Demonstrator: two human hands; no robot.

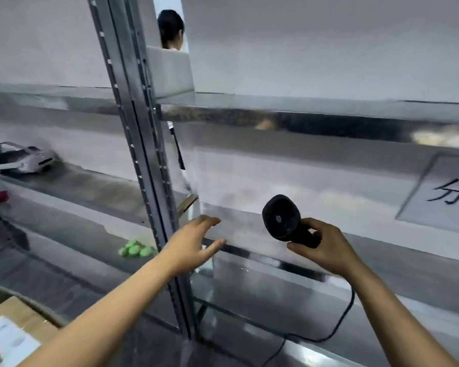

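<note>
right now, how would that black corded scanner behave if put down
Probably rigid and light: the right hand holds the scanner by its slim handle. Its wide head may make it tip. The hanging cord could tug it.

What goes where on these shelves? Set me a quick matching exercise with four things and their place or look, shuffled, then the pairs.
Things:
1. scanner
2. toy car
3. green lump
4. paper sign

Place or look:
A. low down, just left of the metal post
B. black, corded, in the grip of the right hand
C. far right, with a black handwritten character
D. white, far left

Pairs: 1-B, 2-D, 3-A, 4-C
</note>
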